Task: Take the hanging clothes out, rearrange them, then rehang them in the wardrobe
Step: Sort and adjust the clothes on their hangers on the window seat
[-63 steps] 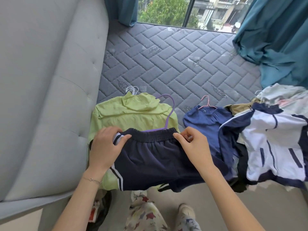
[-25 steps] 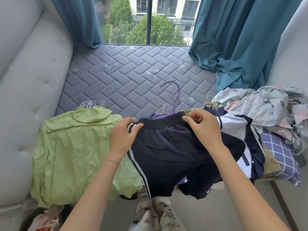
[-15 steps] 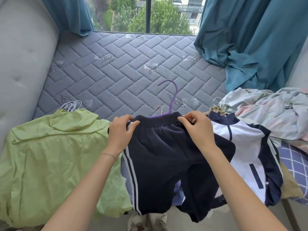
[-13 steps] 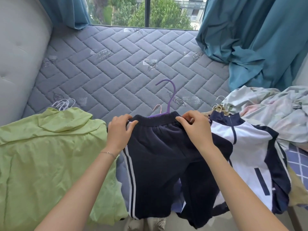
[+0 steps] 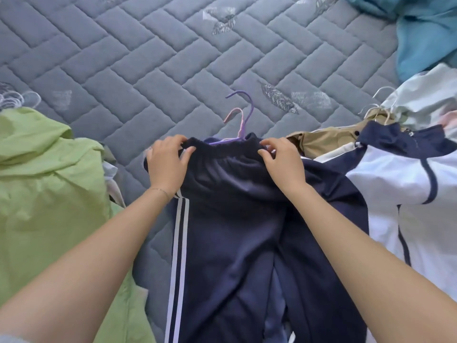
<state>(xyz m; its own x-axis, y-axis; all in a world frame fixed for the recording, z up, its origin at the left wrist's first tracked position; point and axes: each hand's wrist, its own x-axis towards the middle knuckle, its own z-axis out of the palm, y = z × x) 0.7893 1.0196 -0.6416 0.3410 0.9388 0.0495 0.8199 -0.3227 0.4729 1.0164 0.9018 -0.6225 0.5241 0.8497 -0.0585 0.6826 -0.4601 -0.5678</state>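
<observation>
Dark navy trousers [image 5: 230, 219] with two white side stripes lie in front of me on the grey quilted mattress [image 5: 153, 60], legs running toward me. A purple hanger [image 5: 243, 112] sticks out of their waistband, with a pink hanger [image 5: 235, 117] beside it. My left hand [image 5: 168, 164] grips the waistband's left end. My right hand [image 5: 282, 162] pinches its right end. A lime green jacket [image 5: 44, 194] lies to the left. A white and navy jacket [image 5: 408, 189] lies to the right, over a tan garment [image 5: 326, 139].
A teal curtain [image 5: 425, 35] bunches at the top right. Pale patterned bedding [image 5: 425, 100] and several thin wire hangers [image 5: 378, 110] sit at the right edge. White hanger hooks [image 5: 14, 97] show above the green jacket. Bare mattress stretches beyond the clothes.
My view has dropped lower and nearer the mattress. The trousers now lie flatter between the two jackets, and both hands have stayed on the waistband.
</observation>
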